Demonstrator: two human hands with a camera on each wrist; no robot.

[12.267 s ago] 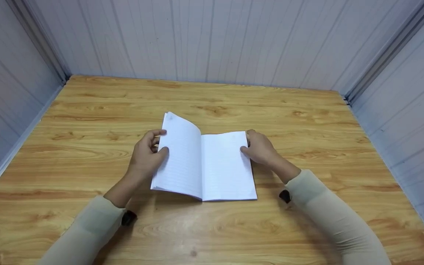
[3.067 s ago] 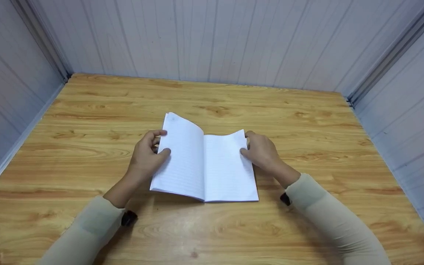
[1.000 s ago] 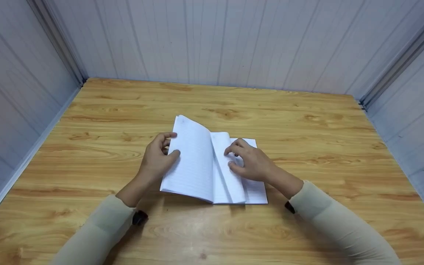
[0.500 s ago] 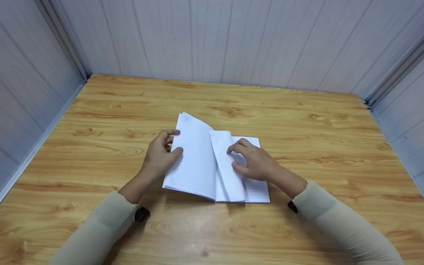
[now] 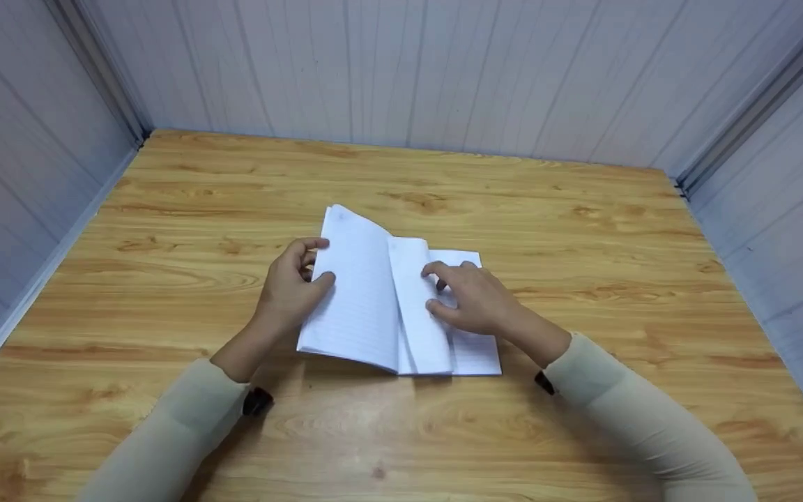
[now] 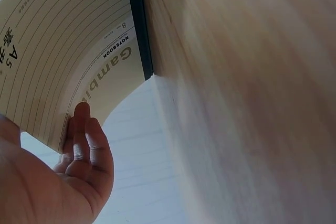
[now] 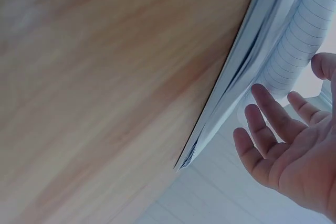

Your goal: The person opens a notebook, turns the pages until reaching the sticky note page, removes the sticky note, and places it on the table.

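Your left hand (image 5: 288, 284), its fingertips (image 6: 81, 111) hiding some lettering (image 6: 111, 67) on the cover (image 6: 92, 38), pinches the notebook (image 5: 356, 293), which spreads toward three o'clock. At your right hand's (image 5: 479, 298) nine o'clock lies a curled page (image 5: 417, 310), touched by parted fingers (image 5: 435, 269).

A wood-grained table (image 5: 373, 432) spreads below; a pale grooved back wall (image 5: 380, 70) stands along its far edge; similar side walls (image 5: 18, 174) flank it. Grey strips (image 5: 95, 66) line both corners.
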